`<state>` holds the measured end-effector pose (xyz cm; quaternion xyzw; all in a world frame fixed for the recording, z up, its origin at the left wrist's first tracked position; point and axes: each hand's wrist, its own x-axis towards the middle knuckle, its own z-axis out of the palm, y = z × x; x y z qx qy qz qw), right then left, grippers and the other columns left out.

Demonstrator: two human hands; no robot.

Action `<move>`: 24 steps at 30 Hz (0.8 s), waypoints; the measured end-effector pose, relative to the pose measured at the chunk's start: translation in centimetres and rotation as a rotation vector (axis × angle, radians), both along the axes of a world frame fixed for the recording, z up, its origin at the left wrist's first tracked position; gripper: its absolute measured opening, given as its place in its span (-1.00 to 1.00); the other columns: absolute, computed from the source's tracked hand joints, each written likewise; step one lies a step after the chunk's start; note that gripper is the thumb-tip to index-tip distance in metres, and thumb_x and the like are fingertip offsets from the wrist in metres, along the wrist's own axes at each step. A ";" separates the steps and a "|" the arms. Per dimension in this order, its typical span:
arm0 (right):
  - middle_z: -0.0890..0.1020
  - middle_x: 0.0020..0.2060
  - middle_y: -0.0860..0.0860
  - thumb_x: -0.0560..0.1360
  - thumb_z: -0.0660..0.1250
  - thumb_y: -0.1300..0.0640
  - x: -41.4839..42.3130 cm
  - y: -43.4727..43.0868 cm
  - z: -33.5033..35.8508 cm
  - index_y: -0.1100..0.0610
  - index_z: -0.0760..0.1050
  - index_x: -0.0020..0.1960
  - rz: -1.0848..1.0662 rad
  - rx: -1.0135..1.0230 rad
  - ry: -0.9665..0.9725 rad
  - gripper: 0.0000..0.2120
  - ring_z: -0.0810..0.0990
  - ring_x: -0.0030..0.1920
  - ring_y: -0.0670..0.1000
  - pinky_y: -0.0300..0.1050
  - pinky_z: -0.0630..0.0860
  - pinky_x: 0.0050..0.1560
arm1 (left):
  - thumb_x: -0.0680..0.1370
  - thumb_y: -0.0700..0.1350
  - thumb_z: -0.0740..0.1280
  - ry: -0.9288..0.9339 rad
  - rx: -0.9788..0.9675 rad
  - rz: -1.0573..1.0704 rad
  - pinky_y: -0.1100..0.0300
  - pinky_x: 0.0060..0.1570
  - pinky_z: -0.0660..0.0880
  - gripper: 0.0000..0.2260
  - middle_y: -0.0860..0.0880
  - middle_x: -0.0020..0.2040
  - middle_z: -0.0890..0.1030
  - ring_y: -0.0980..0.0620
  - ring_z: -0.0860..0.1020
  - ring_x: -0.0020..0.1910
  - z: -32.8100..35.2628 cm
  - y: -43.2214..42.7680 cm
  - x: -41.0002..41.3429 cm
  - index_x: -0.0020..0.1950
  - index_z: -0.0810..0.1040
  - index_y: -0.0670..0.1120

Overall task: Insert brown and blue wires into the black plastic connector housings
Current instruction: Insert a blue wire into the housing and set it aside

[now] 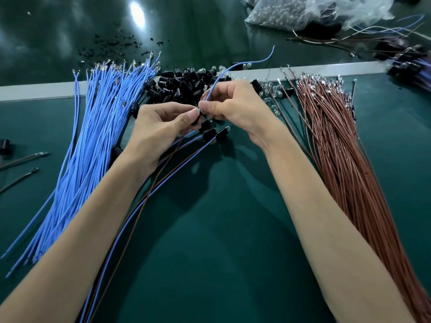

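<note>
My left hand [161, 127] grips a black connector housing [195, 121], mostly hidden under its thumb and fingers; a brown wire [149, 194] trails from it toward me. My right hand [231, 106] pinches a single blue wire [235, 66], whose lower end meets the housing between my two thumbs while the rest arcs up and away. A fan of loose blue wires [93, 141] lies at the left and a fan of brown wires [345, 159] at the right. A heap of black housings [184, 82] sits just beyond my hands.
Finished housings with blue and brown wires [210, 135] lie under my hands, their leads running toward me. Small clear bulbs [270, 87] are scattered beside the heap. Plastic bags [303, 10] and more wired assemblies [408, 64] sit at the back right. A pale strip [35, 89] crosses the green mat.
</note>
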<state>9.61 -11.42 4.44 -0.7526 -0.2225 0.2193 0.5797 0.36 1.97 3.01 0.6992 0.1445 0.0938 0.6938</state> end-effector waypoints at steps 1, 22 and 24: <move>0.57 -0.48 -0.13 0.45 0.41 0.32 0.0 -0.1 0.0 0.12 0.54 -0.28 0.007 0.000 -0.010 -0.81 0.50 -0.45 -0.22 -0.41 0.41 -0.37 | 0.51 -0.24 0.36 0.007 -0.046 -0.005 0.37 -0.17 0.53 -0.93 0.01 -0.27 0.69 0.13 0.65 -0.25 0.0 0.0 0.0 -0.07 0.64 -0.14; 0.55 -0.48 -0.10 0.46 0.43 0.19 -0.3 0.2 0.4 0.12 0.57 -0.30 -0.033 -0.034 -0.037 -0.83 0.44 -0.41 -0.16 -0.37 0.39 -0.35 | 0.33 -0.10 0.43 0.095 -0.235 -0.028 0.36 -0.19 0.53 -0.79 0.02 -0.28 0.68 0.16 0.61 -0.31 0.4 0.2 0.1 -0.10 0.62 -0.15; 0.54 -0.49 -0.10 0.47 0.43 0.18 -0.4 0.5 0.3 0.11 0.55 -0.33 -0.073 -0.004 -0.006 -0.80 0.44 -0.45 -0.18 -0.38 0.38 -0.37 | 0.33 -0.11 0.44 0.081 -0.270 -0.022 0.39 -0.23 0.50 -0.81 0.03 -0.30 0.66 0.18 0.59 -0.34 0.5 0.2 0.1 -0.11 0.62 -0.15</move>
